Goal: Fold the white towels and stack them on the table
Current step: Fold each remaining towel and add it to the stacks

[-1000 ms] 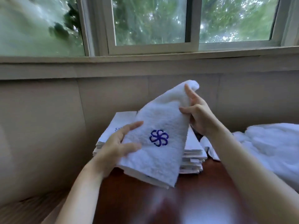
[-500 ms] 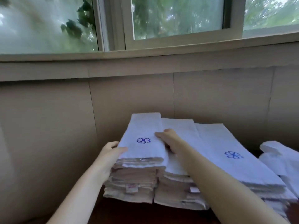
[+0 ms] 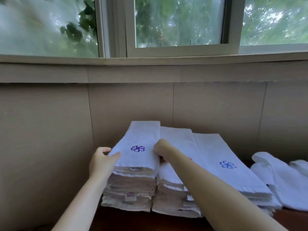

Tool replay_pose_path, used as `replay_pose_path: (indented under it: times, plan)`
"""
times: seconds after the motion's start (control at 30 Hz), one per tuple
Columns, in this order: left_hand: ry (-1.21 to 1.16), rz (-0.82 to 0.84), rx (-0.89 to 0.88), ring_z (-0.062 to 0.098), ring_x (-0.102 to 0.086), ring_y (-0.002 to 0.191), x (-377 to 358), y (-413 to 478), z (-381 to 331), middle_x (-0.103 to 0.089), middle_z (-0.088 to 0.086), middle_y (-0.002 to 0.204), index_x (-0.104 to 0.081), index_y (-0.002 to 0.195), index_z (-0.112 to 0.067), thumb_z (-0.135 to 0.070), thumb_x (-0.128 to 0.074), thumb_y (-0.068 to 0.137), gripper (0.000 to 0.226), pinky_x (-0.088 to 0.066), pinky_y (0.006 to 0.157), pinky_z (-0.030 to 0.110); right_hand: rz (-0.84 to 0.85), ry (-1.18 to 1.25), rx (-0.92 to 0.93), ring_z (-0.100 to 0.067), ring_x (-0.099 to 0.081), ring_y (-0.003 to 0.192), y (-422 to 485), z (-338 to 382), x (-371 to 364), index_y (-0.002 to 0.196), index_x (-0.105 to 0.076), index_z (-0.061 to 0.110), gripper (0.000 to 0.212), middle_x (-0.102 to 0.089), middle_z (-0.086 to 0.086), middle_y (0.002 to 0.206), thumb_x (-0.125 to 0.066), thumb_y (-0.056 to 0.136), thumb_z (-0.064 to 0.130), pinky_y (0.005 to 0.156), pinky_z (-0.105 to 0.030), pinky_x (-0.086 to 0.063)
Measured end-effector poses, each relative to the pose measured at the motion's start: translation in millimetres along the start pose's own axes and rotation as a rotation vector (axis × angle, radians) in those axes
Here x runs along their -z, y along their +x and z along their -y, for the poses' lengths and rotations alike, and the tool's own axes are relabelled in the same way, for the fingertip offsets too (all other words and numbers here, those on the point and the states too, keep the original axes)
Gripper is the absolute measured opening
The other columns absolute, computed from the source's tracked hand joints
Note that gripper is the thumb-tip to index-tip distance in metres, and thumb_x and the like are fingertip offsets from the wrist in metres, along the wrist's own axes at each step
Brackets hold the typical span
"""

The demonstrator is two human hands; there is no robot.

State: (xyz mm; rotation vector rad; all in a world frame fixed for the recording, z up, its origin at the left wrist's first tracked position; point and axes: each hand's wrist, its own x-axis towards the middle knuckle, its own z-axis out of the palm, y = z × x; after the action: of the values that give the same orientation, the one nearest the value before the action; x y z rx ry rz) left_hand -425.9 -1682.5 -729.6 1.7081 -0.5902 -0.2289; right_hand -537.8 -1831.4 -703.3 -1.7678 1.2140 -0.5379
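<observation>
behind a dark wooden table [image 3: 133, 220] you see a beige panelled wall [image 3: 133, 100] and a window [image 3: 178, 22] with green trees outside. in the lower centre of the frame three stacks stand side by side and touch each other: the left stack [image 3: 130, 189], the middle stack [image 3: 171, 202] and the right stack [image 3: 216, 150]. the folded towel [image 3: 141, 135] with a blue flower mark lies on top of the left stack. your left hand [image 3: 101, 162] is lightly curled on its left edge, with one finger on top of the cloth. your right hand [image 3: 160, 147] is at its right edge with the fingers bent down into the gap between the stacks; i cannot tell if it holds something there. the towel looks like thick terry cloth, soft and light, not slippery, and i judge that it will bend and open if you lift it by one corner only. it is better to take it by the two long edges, or to press it flat with the palms to make it even. at the lower right of the frame the loose towels [image 3: 283, 180] lie crumpled and are not yet folded.
</observation>
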Motion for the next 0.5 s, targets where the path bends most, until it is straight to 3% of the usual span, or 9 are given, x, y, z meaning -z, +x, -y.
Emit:
replay_pose_path:
  times: [0.07,0.1,0.13,0.2,0.3,0.37,0.43,0.5]
  plan:
    - [0.319,-0.037,-0.085,0.026,-0.057,0.086,-3,-7,-5,-0.054,0.006,0.106,-0.055,0.108,-0.019,-0.027,-0.060,0.085,0.025,-0.045,0.072,0.034,-0.008,-0.147,0.009,-0.030,-0.054,0.073,-13,1,-5,0.087,-0.054,-0.004,0.026,-0.059,-0.017,0.087,-0.033,0.097,0.007,0.064,-0.031,-0.040]
    - [0.534,-0.069,-0.152,0.028,-0.054,0.096,-5,-11,-7,-0.051,0.007,0.113,-0.055,0.113,-0.021,-0.029,-0.057,0.087,0.027,-0.044,0.078,0.035,-0.017,-0.206,0.051,-0.030,-0.056,0.076,-16,-1,-7,0.099,-0.055,-0.005,0.029,-0.060,-0.018,0.098,-0.030,0.098,0.009,0.064,-0.030,-0.040]
    - [0.724,-0.101,-0.240,0.029,-0.049,0.106,-7,-15,-9,-0.048,0.005,0.120,-0.054,0.120,-0.024,-0.029,-0.053,0.089,0.031,-0.041,0.086,0.036,-0.005,-0.263,0.060,-0.033,-0.059,0.088,-19,0,-10,0.109,-0.054,-0.004,0.032,-0.060,-0.019,0.108,-0.028,0.100,0.012,0.066,-0.029,-0.039]
    - [0.902,-0.088,-0.423,0.024,-0.042,0.119,-16,-22,-16,-0.045,-0.002,0.131,-0.052,0.129,-0.029,-0.030,-0.047,0.092,0.037,-0.034,0.095,0.036,0.000,-0.315,0.074,-0.034,-0.059,0.101,-29,0,-11,0.102,-0.059,0.000,0.032,-0.062,-0.014,0.103,-0.032,0.100,0.016,0.067,-0.025,-0.039]
    - [0.924,0.138,-0.524,0.018,-0.036,0.130,-33,-35,-23,-0.042,-0.007,0.140,-0.048,0.133,-0.033,-0.042,-0.037,0.095,0.040,-0.023,0.106,0.040,0.132,-0.407,-0.059,-0.021,-0.068,0.082,-43,5,-3,0.067,-0.061,0.008,0.032,-0.072,-0.008,0.080,-0.050,0.096,0.015,0.070,-0.020,-0.046]
    - [0.955,0.288,-0.474,0.018,-0.024,0.139,-41,-41,-19,-0.029,-0.005,0.151,-0.037,0.141,-0.035,-0.050,-0.032,0.096,0.048,-0.015,0.111,0.046,0.257,-0.447,-0.099,-0.012,-0.066,0.054,-45,5,1,0.052,-0.056,0.010,0.045,-0.070,-0.003,0.061,-0.047,0.095,0.010,0.058,-0.015,-0.050]
    - [1.025,0.375,-0.459,0.019,-0.007,0.146,-44,-46,-13,-0.010,-0.006,0.159,-0.025,0.145,-0.043,-0.052,-0.025,0.097,0.049,-0.006,0.112,0.053,0.290,-0.502,-0.103,-0.010,-0.051,0.031,-50,1,8,0.058,-0.047,0.008,0.042,-0.057,-0.001,0.042,-0.038,0.099,0.007,0.049,-0.016,-0.043]
    - [1.080,0.419,-0.490,0.024,0.005,0.147,-46,-54,-10,0.000,-0.006,0.161,-0.022,0.144,-0.050,-0.046,-0.019,0.098,0.046,0.001,0.110,0.061,0.302,-0.516,-0.122,-0.011,-0.045,0.028,-56,-5,16,0.061,-0.041,0.008,0.041,-0.047,-0.004,0.034,-0.031,0.101,0.008,0.049,-0.020,-0.037]
